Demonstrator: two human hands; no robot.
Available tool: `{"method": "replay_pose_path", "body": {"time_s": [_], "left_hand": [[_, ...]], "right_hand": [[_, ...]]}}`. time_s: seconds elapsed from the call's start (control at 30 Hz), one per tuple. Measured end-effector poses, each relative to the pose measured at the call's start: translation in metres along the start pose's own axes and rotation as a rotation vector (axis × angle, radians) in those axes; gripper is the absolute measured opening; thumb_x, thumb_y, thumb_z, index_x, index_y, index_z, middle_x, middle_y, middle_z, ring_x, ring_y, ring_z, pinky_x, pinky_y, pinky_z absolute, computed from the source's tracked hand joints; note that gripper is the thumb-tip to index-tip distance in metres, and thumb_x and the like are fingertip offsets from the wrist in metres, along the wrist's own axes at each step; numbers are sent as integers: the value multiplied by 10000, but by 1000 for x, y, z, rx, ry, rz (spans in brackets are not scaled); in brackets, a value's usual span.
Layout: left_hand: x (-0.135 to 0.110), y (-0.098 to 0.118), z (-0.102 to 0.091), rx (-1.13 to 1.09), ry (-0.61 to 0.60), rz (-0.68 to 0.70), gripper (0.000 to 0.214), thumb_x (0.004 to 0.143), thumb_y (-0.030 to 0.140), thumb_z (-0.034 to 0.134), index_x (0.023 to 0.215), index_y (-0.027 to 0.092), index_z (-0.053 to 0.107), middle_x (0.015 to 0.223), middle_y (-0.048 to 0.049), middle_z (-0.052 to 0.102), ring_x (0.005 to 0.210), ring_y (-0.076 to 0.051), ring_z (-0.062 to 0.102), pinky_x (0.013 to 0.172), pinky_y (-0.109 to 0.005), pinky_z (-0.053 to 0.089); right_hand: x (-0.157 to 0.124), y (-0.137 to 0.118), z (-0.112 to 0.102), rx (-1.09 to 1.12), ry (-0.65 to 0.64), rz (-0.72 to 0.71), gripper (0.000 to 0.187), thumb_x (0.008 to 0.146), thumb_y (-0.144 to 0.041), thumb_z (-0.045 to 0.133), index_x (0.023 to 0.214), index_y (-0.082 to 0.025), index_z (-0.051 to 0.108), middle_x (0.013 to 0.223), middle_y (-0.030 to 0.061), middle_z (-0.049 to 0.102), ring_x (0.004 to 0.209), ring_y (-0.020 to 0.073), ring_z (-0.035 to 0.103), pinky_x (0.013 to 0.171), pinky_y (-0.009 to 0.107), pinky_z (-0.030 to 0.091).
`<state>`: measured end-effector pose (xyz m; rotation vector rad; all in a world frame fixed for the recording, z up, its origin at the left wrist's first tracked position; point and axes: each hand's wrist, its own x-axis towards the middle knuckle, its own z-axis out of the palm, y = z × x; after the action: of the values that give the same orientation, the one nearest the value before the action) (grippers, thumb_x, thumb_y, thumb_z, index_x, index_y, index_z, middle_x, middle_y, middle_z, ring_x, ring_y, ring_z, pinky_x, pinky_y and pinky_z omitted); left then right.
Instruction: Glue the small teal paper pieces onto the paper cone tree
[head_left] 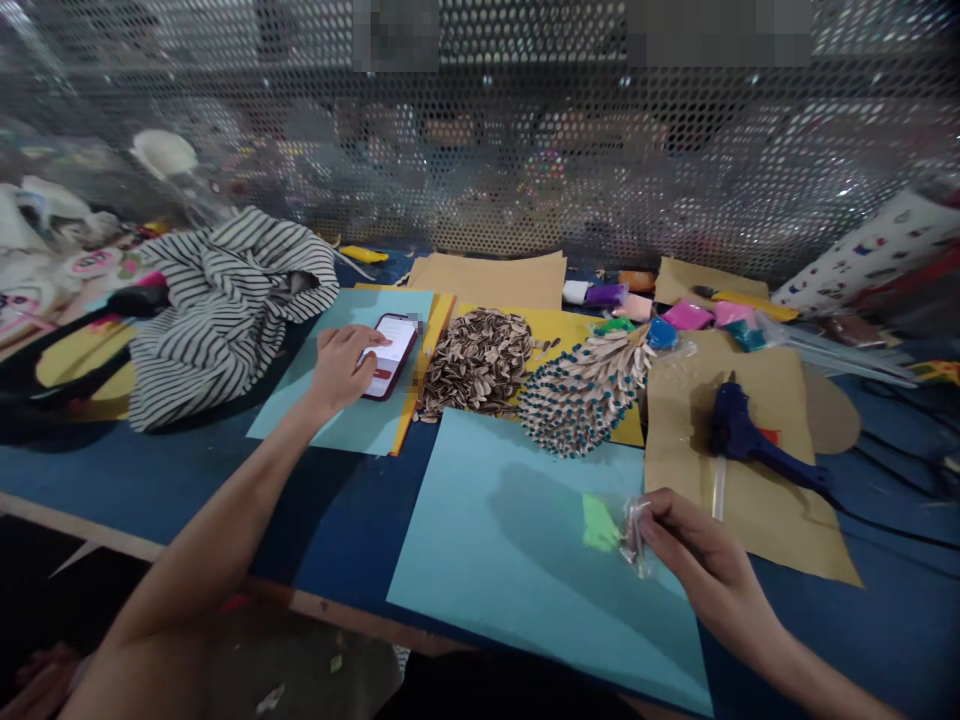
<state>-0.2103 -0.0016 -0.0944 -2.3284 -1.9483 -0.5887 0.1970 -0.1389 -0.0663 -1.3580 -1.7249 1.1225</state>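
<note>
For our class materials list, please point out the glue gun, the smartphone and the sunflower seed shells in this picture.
Blue hot glue gun (733,426): head view, on its body.
Smartphone (399,345): head view, on its lit screen.
Sunflower seed shells (476,362): head view, on the middle of the pile.

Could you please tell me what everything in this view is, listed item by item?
phone: one, dark red case, on far card
far card: one, pale blue, table's left
near card: one, pale blue, table's front
striped cloth: one, black and white, left
seed-shell pile: one, brown, on yellow card
dotted seed-shell piece: one, brown and blue, right of pile
glue gun: one, dark blue, on brown paper
clay packs: several, mixed colours, far edge
metal screen: one, grey, behind table
packet: one, transparent, in right hand
left hand: on phone
right hand: holding packet
</note>
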Motion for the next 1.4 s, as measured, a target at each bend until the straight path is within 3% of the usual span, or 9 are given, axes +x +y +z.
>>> {"method": "replay_pose_path", "body": {"time_s": [0.43,0.7,0.9,1.23,1.4], "left_hand": [[8,-6,9,-13,-59,-13,463,774,233,333,1207,195,495,1236,-80,601,1161,-254,519,996,-447,339],[-2,0,-5,16,7,1,319,776,192,353,1000,211,579,1115,-56,660,1106,-231,567,939,-408,355],[-2,1,-5,22,6,-6,310,777,178,358,973,212,595,1082,-50,675,1083,-223,576,926,-396,361],[5,-5,8,8,-45,-21,395,766,183,370,1124,199,535,1191,-78,631,1134,-252,545,975,-436,348],[4,-3,5,-7,-10,-32,428,759,185,369,1169,204,490,1239,-68,601,1157,-254,532,977,-437,360]], "right_hand": [[1,-1,0,-12,2,-30,413,900,-504,476,627,-209,573,550,17,597,499,127,578,473,221,483],[1,-1,1,-22,4,-20,439,897,-531,468,616,-208,564,542,15,588,492,125,563,469,220,479],[1,-1,1,-29,3,-18,434,900,-525,460,624,-207,563,539,16,594,491,124,571,469,218,476],[0,1,1,3,-18,-18,405,899,-499,477,631,-208,565,548,13,591,496,126,570,474,222,475],[-1,1,1,-1,-8,-22,401,900,-494,478,634,-208,567,551,12,591,498,126,572,478,223,477]]}}
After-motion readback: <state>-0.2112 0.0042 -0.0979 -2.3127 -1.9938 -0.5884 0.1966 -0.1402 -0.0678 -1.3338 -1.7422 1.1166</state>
